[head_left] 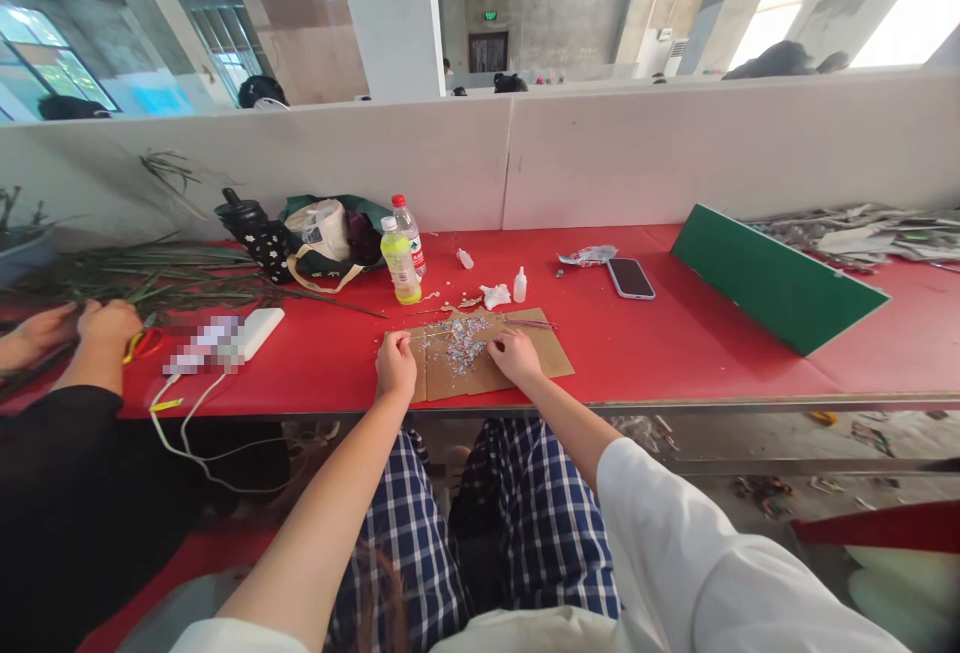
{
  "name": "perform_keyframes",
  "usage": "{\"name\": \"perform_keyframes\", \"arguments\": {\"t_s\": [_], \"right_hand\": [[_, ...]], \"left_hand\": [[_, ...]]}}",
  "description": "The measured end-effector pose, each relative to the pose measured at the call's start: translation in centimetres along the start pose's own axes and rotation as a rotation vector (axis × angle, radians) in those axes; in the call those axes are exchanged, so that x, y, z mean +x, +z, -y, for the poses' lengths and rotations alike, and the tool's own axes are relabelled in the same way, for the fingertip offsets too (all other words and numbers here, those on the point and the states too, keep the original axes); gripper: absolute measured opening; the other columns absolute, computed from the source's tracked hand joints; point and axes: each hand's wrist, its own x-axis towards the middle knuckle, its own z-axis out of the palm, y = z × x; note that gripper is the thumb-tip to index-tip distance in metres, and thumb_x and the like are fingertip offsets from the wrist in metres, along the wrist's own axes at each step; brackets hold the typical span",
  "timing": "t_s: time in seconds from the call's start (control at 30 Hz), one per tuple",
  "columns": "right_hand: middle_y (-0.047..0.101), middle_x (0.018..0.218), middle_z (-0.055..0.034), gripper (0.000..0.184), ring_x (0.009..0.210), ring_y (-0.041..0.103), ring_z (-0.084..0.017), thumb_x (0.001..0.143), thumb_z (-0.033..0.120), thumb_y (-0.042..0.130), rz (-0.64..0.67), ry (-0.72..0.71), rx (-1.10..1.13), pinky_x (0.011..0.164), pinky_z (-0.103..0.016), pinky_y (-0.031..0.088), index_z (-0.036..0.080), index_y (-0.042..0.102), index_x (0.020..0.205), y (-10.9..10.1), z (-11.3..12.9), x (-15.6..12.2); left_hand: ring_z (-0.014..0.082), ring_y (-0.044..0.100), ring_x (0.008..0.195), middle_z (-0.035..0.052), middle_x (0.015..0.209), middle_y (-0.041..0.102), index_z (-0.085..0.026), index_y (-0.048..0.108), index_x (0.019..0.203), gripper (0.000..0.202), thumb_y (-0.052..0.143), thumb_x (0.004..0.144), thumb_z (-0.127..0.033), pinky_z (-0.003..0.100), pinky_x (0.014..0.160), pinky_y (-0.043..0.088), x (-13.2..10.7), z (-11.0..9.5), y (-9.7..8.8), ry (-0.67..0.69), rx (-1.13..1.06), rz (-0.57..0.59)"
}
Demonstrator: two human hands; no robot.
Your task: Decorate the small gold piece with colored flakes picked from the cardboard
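Note:
Small multicoloured beads (466, 345) lie heaped on a flat piece of brown cardboard (551, 358) at the table's front edge. My left hand (396, 365) is closed at the cardboard's left side, pinching one end of a thin pale strand (429, 335) that runs right over the beads. On the right of the heap, my right hand (516, 355) has its fingers bent together with the tips down by the beads; what they hold is too small to make out. Behind it, slim tweezers-like sticks (529, 322) rest on the cardboard. A crumpled white tissue (495, 296) and a small white dropper bottle (520, 285) are just beyond.
Two drink bottles (401, 263) and a fabric bag (330, 243) stand back left. A phone (631, 279) and a leaning green board (780, 278) are to the right. At left are a white power bank (260, 333) with cables and a co-worker's hands (109, 321) near long dry leaves.

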Motion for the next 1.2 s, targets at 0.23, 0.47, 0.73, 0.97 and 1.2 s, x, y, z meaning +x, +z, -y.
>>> {"name": "perform_keyframes", "arguments": {"t_s": [0.23, 0.47, 0.73, 0.97, 1.2], "right_hand": [[0.065, 0.122, -0.0084, 0.029, 0.106, 0.065, -0.021, 0.098, 0.038, 0.06, 0.003, 0.004, 0.001, 0.093, -0.043, 0.056, 0.018, 0.064, 0.118, -0.14, 0.09, -0.07], [0.065, 0.122, -0.0084, 0.028, 0.106, 0.065, -0.02, 0.098, 0.038, 0.06, -0.001, 0.008, 0.007, 0.093, -0.043, 0.056, 0.018, 0.064, 0.118, -0.1, 0.15, -0.1], [0.065, 0.122, -0.0083, 0.028, 0.105, 0.065, -0.02, 0.098, 0.038, 0.059, -0.002, 0.002, 0.014, 0.093, -0.042, 0.056, 0.018, 0.064, 0.117, -0.17, 0.08, -0.07], [0.065, 0.122, -0.0084, 0.028, 0.106, 0.065, -0.02, 0.098, 0.038, 0.059, 0.0, 0.004, 0.008, 0.093, -0.042, 0.056, 0.019, 0.064, 0.118, -0.02, 0.03, -0.01], [0.065, 0.122, -0.0083, 0.028, 0.106, 0.065, -0.02, 0.098, 0.039, 0.06, -0.005, 0.005, 0.002, 0.093, -0.042, 0.056, 0.018, 0.064, 0.118, 0.02, 0.01, -0.01]], "left_hand": [[0.0191, 0.065, 0.107, 0.0082, 0.118, 0.066, -0.016, 0.063, 0.118, 0.032, 0.059, 0.097, -0.04, 0.042, 0.095, 0.056, 0.42, 0.7, 0.28, -0.029, -0.103, -0.051], [0.0188, 0.065, 0.105, 0.008, 0.117, 0.066, -0.015, 0.063, 0.117, 0.032, 0.059, 0.097, -0.04, 0.042, 0.095, 0.056, 0.56, 0.95, 0.35, -0.048, -0.163, -0.057], [0.0183, 0.065, 0.104, 0.0079, 0.117, 0.066, -0.016, 0.063, 0.117, 0.032, 0.058, 0.098, -0.04, 0.041, 0.094, 0.057, 0.55, 0.95, 0.36, -0.055, -0.184, -0.044], [0.0183, 0.065, 0.104, 0.0079, 0.117, 0.066, -0.016, 0.063, 0.117, 0.032, 0.059, 0.097, -0.04, 0.041, 0.094, 0.057, 0.51, 0.83, 0.21, -0.05, -0.192, -0.038], [0.0187, 0.065, 0.105, 0.008, 0.117, 0.066, -0.015, 0.063, 0.117, 0.032, 0.059, 0.097, -0.04, 0.042, 0.095, 0.056, 0.57, 0.85, 0.1, -0.048, -0.208, -0.033]]}}
